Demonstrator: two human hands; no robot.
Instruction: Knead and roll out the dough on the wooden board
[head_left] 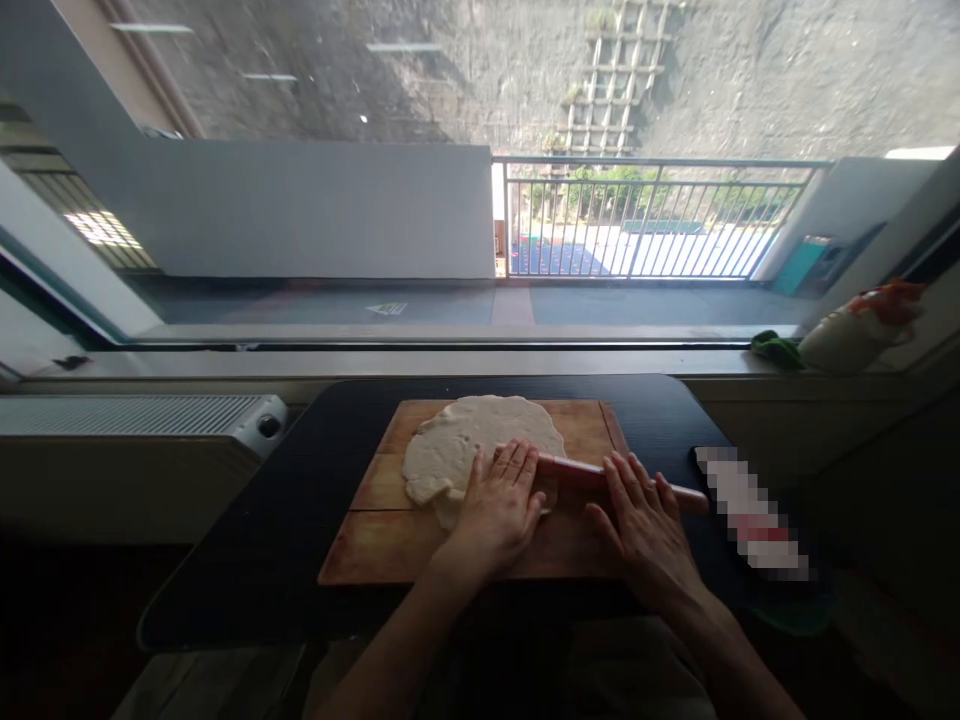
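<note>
Both my hands are palm down, fingers stretched out flat on the rolling pin (570, 468), not wrapped round it. Pin's long axis runs about 9:30 to 3:30. Left hand (501, 510) is on the 9:30 end, over the dough (465, 440); right hand (645, 515) is further along toward 3:30, clear of the dough. Dough is a flat, uneven sheet on the wooden board (375, 545), board on the dark counter (247, 540). Bulk of the sheet sits at 11 o'clock from my left hand, 10 from my right; left is nearer. Pin's 3:30 end overhangs the board. Pixelated object (750, 520) at 3 o'clock from my right hand, can't identify it.
</note>
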